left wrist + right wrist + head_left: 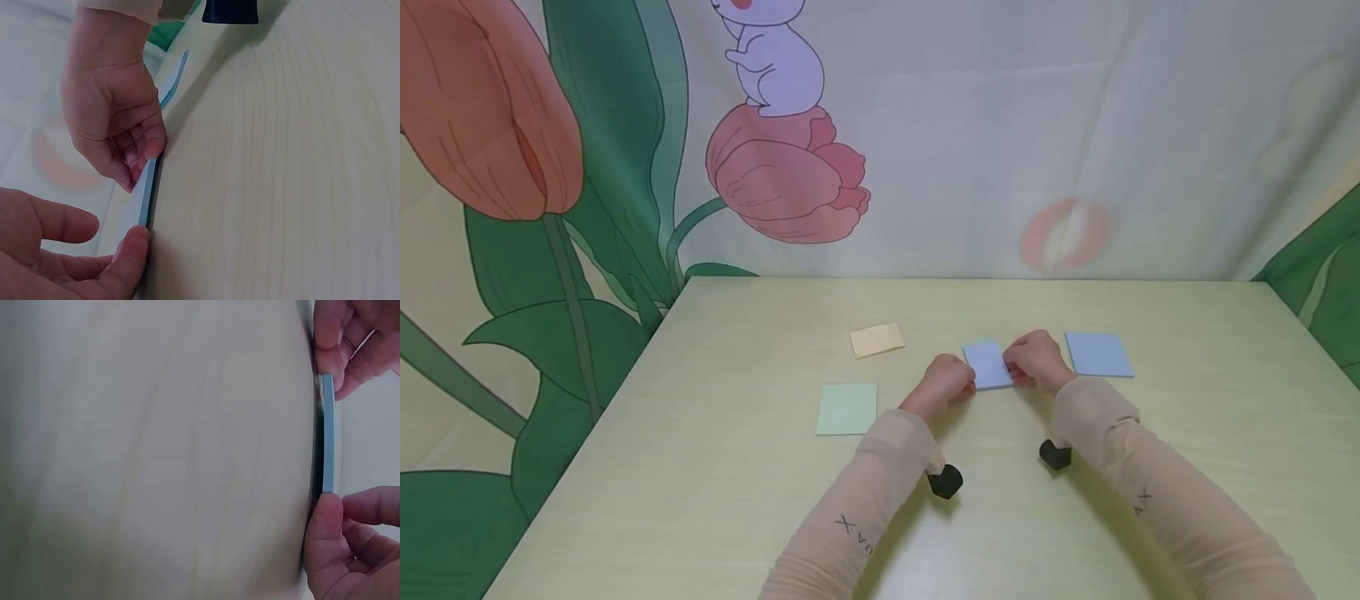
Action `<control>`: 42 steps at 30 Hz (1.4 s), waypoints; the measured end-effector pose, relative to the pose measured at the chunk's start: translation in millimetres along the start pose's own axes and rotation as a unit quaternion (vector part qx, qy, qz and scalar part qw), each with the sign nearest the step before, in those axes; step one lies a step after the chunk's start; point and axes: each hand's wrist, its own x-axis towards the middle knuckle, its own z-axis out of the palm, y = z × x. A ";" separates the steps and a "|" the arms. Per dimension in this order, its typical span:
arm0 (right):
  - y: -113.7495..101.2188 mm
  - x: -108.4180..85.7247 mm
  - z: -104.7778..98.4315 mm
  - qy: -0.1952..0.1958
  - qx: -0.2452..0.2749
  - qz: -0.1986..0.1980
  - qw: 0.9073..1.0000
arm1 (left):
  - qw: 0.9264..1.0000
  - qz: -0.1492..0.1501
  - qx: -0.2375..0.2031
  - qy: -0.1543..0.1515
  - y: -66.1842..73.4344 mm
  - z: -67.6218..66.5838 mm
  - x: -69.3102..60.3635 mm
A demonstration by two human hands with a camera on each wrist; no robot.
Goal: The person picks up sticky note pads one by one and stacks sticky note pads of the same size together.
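Pale table below backdrop. Blue pad lay right of frame centre, between left hand and right hand; both gripped opposite edges, equally near.

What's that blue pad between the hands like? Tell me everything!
The blue pad is pale, flat and thin, with straight edges, perhaps made of paper. Its visible top looks plain. It is turned slightly askew, between the left hand and right hand, which pinch its opposite sides. Whether its underside touches the table is hard to tell.
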 end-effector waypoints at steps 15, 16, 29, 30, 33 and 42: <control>-6.0 -9.6 -1.6 -0.036 -0.047 0.012 0.998 | 0.991 0.026 0.133 -0.001 2.7 -0.4 -5.5; -6.1 -9.8 -1.9 -0.035 -0.053 0.005 0.998 | 0.990 0.030 0.138 -0.002 3.5 -1.3 -5.8; -10.6 -7.3 2.4 0.017 -0.094 -0.040 0.995 | 0.973 0.090 0.212 0.033 4.9 1.8 -0.5; -10.9 -6.7 2.9 0.017 -0.100 -0.041 0.994 | 0.970 0.091 0.222 0.035 4.7 2.5 -0.4; -12.0 -6.0 5.0 0.020 -0.107 -0.036 0.993 | 0.966 0.094 0.239 0.041 4.7 4.1 -0.5; -8.9 -5.8 6.0 0.014 -0.118 -0.033 0.992 | 0.965 0.102 0.239 0.040 4.6 2.9 -4.4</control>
